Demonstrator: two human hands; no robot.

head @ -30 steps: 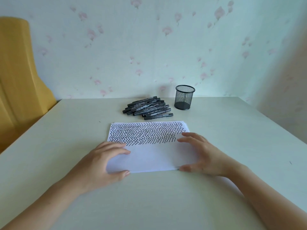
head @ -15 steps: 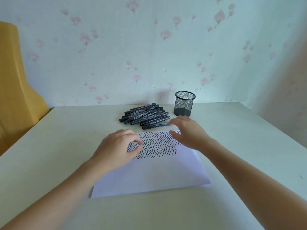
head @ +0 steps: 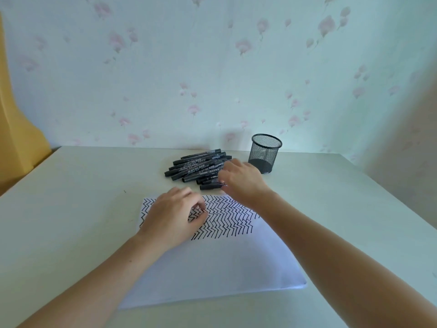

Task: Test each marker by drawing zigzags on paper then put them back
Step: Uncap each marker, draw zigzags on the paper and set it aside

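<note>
A white sheet of paper (head: pixel 212 263) lies on the table, its far half covered in black zigzag rows. Beyond it sits a pile of several black markers (head: pixel 196 168). My left hand (head: pixel 171 217) rests on the paper's upper left part, fingers curled, holding nothing that I can see. My right hand (head: pixel 241 179) reaches over the near right end of the marker pile, fingers spread and touching the nearest markers; whether it grips one is hidden by the hand.
An empty black mesh pen cup (head: pixel 266 156) stands right of the pile, close to my right hand. The pale table (head: pixel 71 221) meets a flowered wall at the back. A yellow chair back (head: pixel 16 129) stands at the left.
Both hands moved forward from the paper's near edge. The right hand went past the paper onto the marker pile; the left settled on the zigzag area. The view tilted so the paper looks nearer.
</note>
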